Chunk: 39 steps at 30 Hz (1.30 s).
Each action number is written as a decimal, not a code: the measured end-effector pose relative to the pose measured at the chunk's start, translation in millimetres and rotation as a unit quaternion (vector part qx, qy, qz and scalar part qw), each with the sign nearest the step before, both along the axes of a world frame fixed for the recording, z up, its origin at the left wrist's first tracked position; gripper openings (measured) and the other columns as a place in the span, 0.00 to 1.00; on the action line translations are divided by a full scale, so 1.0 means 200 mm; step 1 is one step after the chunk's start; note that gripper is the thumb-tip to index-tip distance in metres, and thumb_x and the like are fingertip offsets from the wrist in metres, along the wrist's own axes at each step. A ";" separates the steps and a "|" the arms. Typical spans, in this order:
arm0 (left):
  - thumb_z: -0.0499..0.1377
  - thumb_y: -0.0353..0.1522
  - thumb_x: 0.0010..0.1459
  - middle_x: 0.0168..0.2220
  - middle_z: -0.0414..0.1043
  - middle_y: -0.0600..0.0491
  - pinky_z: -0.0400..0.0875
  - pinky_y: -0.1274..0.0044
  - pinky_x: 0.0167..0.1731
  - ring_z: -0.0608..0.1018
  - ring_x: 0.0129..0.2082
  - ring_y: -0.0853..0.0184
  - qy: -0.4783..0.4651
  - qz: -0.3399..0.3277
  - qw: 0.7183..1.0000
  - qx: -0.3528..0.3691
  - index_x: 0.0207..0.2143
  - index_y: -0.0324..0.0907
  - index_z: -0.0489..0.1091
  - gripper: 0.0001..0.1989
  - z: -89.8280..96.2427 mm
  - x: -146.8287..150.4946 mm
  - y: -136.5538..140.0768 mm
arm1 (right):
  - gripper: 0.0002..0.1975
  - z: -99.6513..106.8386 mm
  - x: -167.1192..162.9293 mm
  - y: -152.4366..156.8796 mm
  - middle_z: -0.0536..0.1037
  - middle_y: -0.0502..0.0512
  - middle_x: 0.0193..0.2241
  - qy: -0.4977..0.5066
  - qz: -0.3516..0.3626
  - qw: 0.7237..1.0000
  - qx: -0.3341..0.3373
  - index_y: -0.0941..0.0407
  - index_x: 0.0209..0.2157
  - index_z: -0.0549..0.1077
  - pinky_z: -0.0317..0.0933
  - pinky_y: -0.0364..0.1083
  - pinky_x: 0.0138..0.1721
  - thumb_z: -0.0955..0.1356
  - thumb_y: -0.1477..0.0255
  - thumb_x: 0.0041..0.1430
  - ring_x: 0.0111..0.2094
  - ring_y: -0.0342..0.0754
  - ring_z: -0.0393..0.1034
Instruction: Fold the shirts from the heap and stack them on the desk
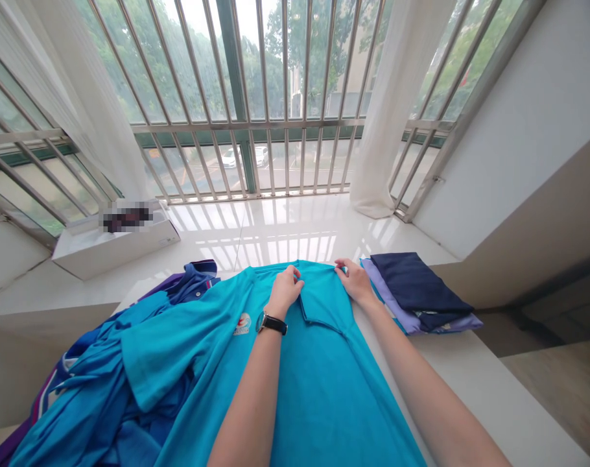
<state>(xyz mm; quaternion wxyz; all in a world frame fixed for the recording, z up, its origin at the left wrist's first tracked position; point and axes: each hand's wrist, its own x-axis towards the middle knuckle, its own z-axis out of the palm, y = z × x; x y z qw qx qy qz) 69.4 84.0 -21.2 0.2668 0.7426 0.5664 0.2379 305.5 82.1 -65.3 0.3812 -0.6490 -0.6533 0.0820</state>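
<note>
A teal T-shirt with a small printed logo on its chest lies spread on the white sill. One sleeve is folded inward over the body; the other sleeve stretches out to the left. My left hand, with a black-strapped watch on the wrist, has its fingers closed on the shirt's cloth near the collar. At the folded shoulder edge, my right hand pinches the fabric between thumb and fingers.
Crumpled blue and purple clothes are heaped at the left, partly under the shirt. Folded navy and lilac garments are stacked at the right. A white box stands back left. Window bars and white curtains bound the sill.
</note>
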 end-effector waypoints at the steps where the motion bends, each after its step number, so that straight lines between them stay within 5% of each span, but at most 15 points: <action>1: 0.60 0.27 0.57 0.32 0.76 0.53 0.67 0.78 0.34 0.77 0.34 0.65 0.002 0.000 1.000 0.001 0.40 0.41 0.71 0.07 -0.01 0.00 0.00 | 0.14 0.00 0.00 0.00 0.82 0.55 0.37 -0.005 -0.001 1.000 -0.003 0.53 0.45 0.75 0.66 0.48 0.38 0.64 0.68 0.59 0.32 0.49 0.74; 12: 0.60 0.28 0.58 0.34 0.77 0.52 0.66 0.77 0.34 0.77 0.36 0.64 0.025 -0.014 1.000 0.004 0.40 0.42 0.70 0.07 -0.01 0.03 -0.01 | 0.12 0.02 0.01 -0.02 0.82 0.53 0.40 -0.054 -0.042 0.997 -0.037 0.52 0.45 0.75 0.65 0.46 0.39 0.64 0.71 0.62 0.35 0.49 0.75; 18: 0.60 0.28 0.58 0.34 0.77 0.51 0.67 0.77 0.35 0.78 0.36 0.64 0.038 -0.009 0.999 0.009 0.41 0.41 0.71 0.07 0.00 0.06 -0.03 | 0.15 0.14 -0.09 -0.08 0.77 0.60 0.46 -0.092 -0.078 0.992 -0.021 0.55 0.48 0.73 0.64 0.47 0.38 0.60 0.72 0.65 0.42 0.53 0.73; 24: 0.59 0.27 0.58 0.37 0.77 0.49 0.68 0.76 0.38 0.78 0.39 0.63 0.054 -0.006 0.998 0.027 0.39 0.40 0.71 0.06 0.01 0.05 -0.04 | 0.20 0.16 -0.32 -0.11 0.74 0.62 0.52 -0.188 0.024 0.980 -0.059 0.56 0.52 0.72 0.59 0.50 0.53 0.61 0.61 0.66 0.53 0.55 0.67; 27: 0.59 0.29 0.59 0.43 0.76 0.47 0.69 0.75 0.41 0.78 0.43 0.62 0.068 0.011 0.997 0.047 0.43 0.40 0.71 0.08 0.10 0.03 -0.06 | 0.29 0.09 -0.37 -0.12 0.64 0.65 0.63 -0.240 0.043 0.963 -0.118 0.57 0.61 0.65 0.50 0.56 0.61 0.58 0.55 0.67 0.63 0.59 0.56; 33: 0.55 0.38 0.65 0.47 0.74 0.47 0.69 0.75 0.40 0.78 0.43 0.61 0.120 -0.006 0.983 0.141 0.48 0.43 0.69 0.12 0.49 -0.09 -0.22 | 0.34 0.02 -0.35 -0.11 0.54 0.63 0.68 -0.280 0.046 0.945 -0.164 0.56 0.67 0.56 0.40 0.57 0.65 0.54 0.52 0.67 0.68 0.59 0.46; 36: 0.55 0.42 0.65 0.46 0.74 0.48 0.69 0.75 0.40 0.77 0.45 0.59 0.179 -0.034 0.973 0.139 0.48 0.44 0.69 0.15 0.62 -0.29 -0.33 | 0.34 0.03 -0.35 -0.11 0.53 0.62 0.69 -0.288 0.047 0.940 -0.177 0.55 0.68 0.55 0.40 0.57 0.66 0.53 0.51 0.67 0.68 0.58 0.45; 39: 0.54 0.42 0.65 0.46 0.74 0.45 0.69 0.74 0.39 0.76 0.46 0.56 0.270 0.040 0.957 0.098 0.48 0.42 0.69 0.16 0.65 -0.60 -0.41 | 0.34 0.03 -0.35 -0.10 0.53 0.61 0.69 -0.290 0.046 0.938 -0.183 0.54 0.68 0.54 0.40 0.56 0.66 0.52 0.51 0.67 0.68 0.57 0.46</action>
